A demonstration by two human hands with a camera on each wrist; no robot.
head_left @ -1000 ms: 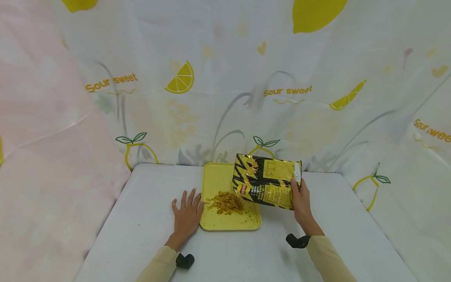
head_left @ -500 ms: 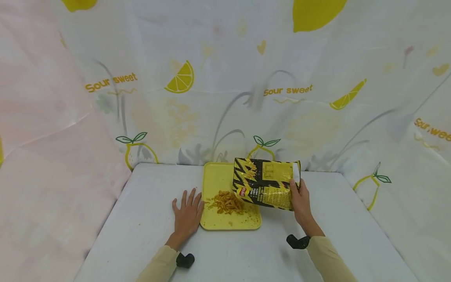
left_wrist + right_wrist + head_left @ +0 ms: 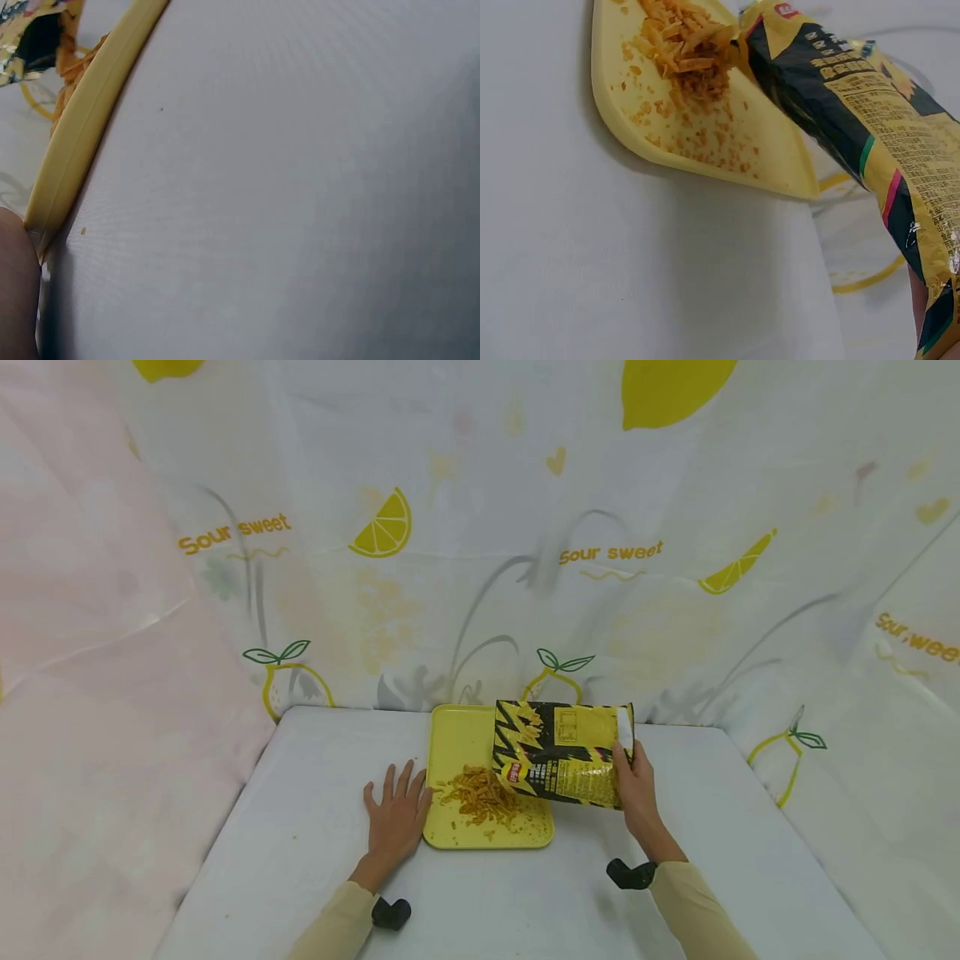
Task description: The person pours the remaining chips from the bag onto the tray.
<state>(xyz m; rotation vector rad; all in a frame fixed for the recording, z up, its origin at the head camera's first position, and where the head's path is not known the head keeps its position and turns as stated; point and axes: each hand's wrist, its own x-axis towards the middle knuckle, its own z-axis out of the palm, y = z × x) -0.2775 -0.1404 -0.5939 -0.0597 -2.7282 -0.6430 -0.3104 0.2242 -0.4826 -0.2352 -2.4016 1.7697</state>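
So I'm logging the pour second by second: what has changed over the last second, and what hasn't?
The black-and-yellow foil snack bag, gripped at its closed end by the right hand, has sunk lower toward the yellow plastic tray, mouth down by the pile of orange snack sticks. The left hand stays flat on the white table against the tray's edge; the tray has not shifted.

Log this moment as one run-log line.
right hand: holds snack bag tilted, mouth over tray | left hand: flat on table, touching yellow tray | snack sticks: piled on tray
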